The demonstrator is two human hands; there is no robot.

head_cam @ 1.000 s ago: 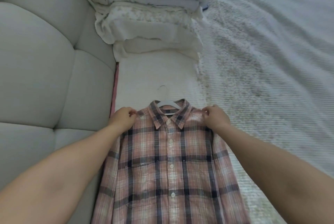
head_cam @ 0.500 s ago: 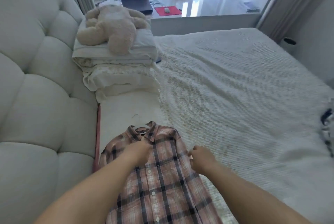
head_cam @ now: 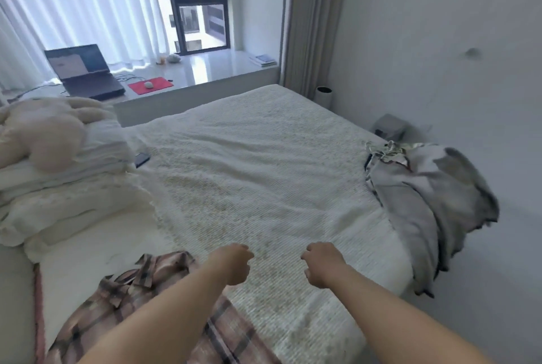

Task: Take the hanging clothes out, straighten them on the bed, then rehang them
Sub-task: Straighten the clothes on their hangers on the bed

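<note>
Now both hands are off the shirt. A second ago I was pinching its shoulders by the collar; my view has since swung up and right across the bed.

Left to right: stuffed toy [head_cam: 44,132] on the folded bedding stack [head_cam: 67,193] at the far left, laptop [head_cam: 85,73] on the window ledge behind it, a phone [head_cam: 142,159] just beside the stack. Plaid shirt [head_cam: 140,284] lies flat near the bottom left on the bed [head_cam: 264,173], collar toward the bedding, partly hidden under my left forearm. The hanger showed in the collar earlier; I can't make it out now.

Left hand [head_cam: 233,264] hovers over the bedspread just right of the shirt collar, fingers loosely curled, holding nothing. Right hand [head_cam: 321,264] is the same, loose and empty, a gap apart from the left, neither touching the cover as far as I can tell.

Far right: a heap of grey clothes [head_cam: 425,196] draped over the bed edge, hangers [head_cam: 384,149] visible at its top.

My read: the plaid shirt is straightened and left lying, not yet rehung. Hands are heading toward the grey heap, so probably that garment is next to straighten. The heap looks tangled and partly off the edge, so it could slide when pulled.
</note>
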